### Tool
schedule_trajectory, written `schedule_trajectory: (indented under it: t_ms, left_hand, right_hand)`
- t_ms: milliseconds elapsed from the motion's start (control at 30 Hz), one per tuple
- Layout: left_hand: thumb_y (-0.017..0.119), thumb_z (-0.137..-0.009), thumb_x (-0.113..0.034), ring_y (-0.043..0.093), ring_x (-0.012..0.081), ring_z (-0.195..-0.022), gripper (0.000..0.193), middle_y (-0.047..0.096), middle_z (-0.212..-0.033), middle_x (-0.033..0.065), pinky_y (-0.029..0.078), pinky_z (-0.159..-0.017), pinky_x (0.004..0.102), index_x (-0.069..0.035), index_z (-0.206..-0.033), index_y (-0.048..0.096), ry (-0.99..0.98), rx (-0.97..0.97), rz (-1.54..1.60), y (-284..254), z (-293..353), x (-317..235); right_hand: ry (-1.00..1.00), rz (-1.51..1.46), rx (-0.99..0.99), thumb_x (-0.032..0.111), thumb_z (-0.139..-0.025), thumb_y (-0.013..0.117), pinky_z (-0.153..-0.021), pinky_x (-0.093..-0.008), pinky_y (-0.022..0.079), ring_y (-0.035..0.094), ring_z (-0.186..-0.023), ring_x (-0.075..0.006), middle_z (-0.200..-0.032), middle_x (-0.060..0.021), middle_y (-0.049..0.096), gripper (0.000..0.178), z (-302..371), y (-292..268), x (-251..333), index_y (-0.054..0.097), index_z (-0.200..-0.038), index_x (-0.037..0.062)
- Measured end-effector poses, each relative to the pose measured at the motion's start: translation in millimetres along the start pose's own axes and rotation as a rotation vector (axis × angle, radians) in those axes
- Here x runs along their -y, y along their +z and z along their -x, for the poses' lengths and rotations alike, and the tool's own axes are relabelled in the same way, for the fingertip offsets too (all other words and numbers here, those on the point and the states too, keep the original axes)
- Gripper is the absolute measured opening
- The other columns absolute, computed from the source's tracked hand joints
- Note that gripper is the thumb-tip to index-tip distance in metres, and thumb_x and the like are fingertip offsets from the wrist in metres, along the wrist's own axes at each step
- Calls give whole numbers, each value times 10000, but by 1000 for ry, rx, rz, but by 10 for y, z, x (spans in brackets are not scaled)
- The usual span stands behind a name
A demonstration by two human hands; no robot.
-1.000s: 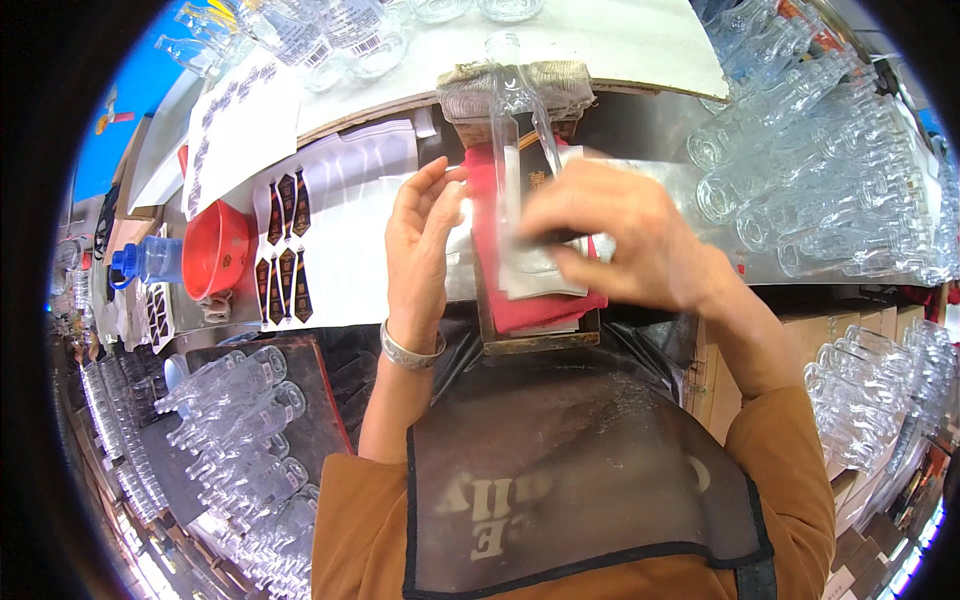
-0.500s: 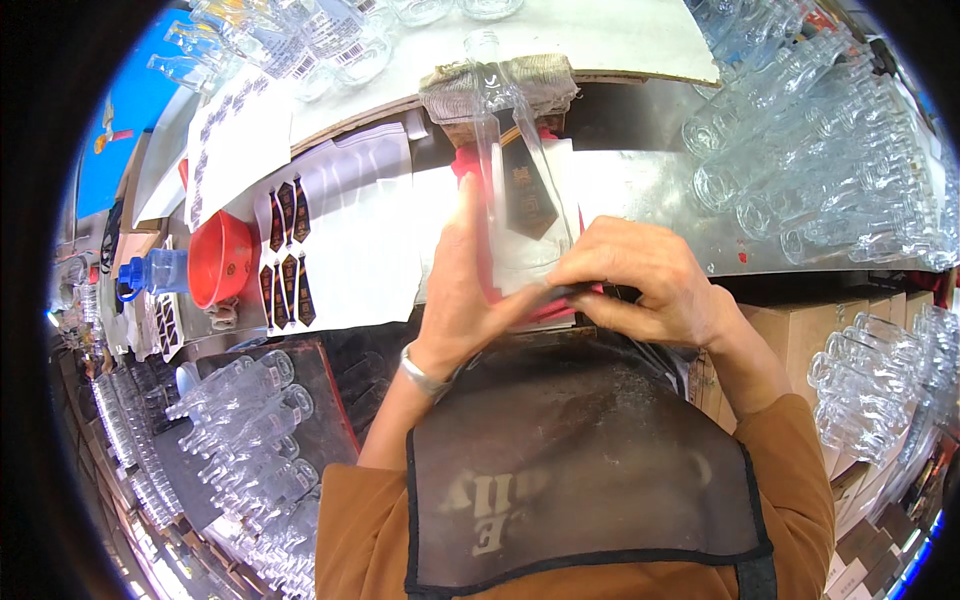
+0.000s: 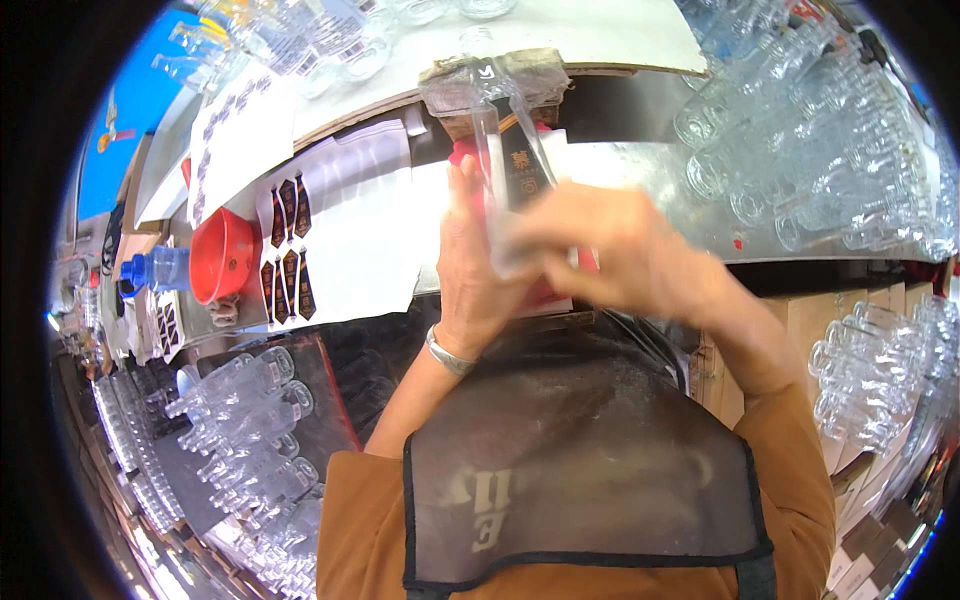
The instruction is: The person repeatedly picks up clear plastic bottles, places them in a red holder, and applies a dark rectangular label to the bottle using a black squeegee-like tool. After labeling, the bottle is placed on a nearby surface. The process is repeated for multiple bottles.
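Note:
A clear glass bottle [image 3: 490, 150] lies in front of me, its neck resting on a cloth-wrapped block [image 3: 440, 88] and its base toward me. On its upper side sits a black tie-shaped label [image 3: 522, 172] with gold marks. My left hand [image 3: 468, 255], wearing a silver bracelet, grips the bottle's left side, fingers pointing away from me. Over the label's lower end and the bottle's base is my right hand [image 3: 615, 245], smeared by motion, so its fingers cannot be read. Red cloth [image 3: 463, 150] shows beneath the bottle.
White sheets [image 3: 365, 200] with several tie-shaped labels [image 3: 290, 210] lie left, beside a red bowl [image 3: 222, 255] and a blue-capped bottle [image 3: 160, 270]. Glass bottles crowd the metal table [image 3: 640, 165] at right. More bottles [image 3: 250, 400] stand low left, others [image 3: 870, 370] on cartons low right.
My right hand has moved up and left over the bottle's lower end, covering the label's tip. The left hand has turned more upright, its thumb drawn in toward the bottle.

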State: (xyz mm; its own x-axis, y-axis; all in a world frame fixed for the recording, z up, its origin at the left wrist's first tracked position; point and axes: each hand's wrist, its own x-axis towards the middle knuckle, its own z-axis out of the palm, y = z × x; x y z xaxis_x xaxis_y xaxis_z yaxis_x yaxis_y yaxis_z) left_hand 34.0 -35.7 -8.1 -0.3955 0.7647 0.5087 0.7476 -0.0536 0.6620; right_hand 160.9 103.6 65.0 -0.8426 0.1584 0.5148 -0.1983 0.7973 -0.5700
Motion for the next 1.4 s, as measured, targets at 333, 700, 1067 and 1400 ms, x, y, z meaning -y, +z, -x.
schedule_trajectory:
  t_ms: [333, 700, 1067, 1400]
  left_hand:
    - [839, -690, -68, 514, 381, -1250, 1079, 455, -1476, 242, 438, -1042, 425, 82, -1538, 189, -13, 28, -98, 47, -55, -108]
    - [773, -835, -80, 385, 272, -1426, 984, 294, -1595, 225, 341, -1153, 360, 69, -1563, 128, -286, 42, 623, -9, -99, -53]
    - [754, -748, 3, 538, 319, -1274, 843, 480, -1452, 186, 455, -1063, 395, -30, -1508, 389, -133, 36, 44, 12, 36, -64]
    - [825, -791, -197, 389, 410, -1414, 904, 376, -1541, 256, 349, -1148, 437, 21, -1519, 335, -98, 103, 41, -407, -57, 134]
  right_hand:
    - [74, -170, -85, -88, -724, 718, -874, -364, 529, 653, -998, -294, -1097, -126, 691, 368, 411, -30, -83, 678, -1068, 38]
    - [895, -784, -53, 387, -1061, 484, -615, -238, 432, 518, -642, -86, -934, -61, 700, 491, 422, 118, -148, 673, -1201, -44]
    - [593, -25, -112, 159, -885, 725, -528, -298, 437, 515, -520, -147, -859, -116, 674, 378, 472, 198, 41, 651, -1204, -30]
    - [736, -147, -68, 102, -865, 715, -542, -280, 434, 500, -523, -110, -936, -89, 730, 376, 496, 76, -93, 651, -1216, -16]
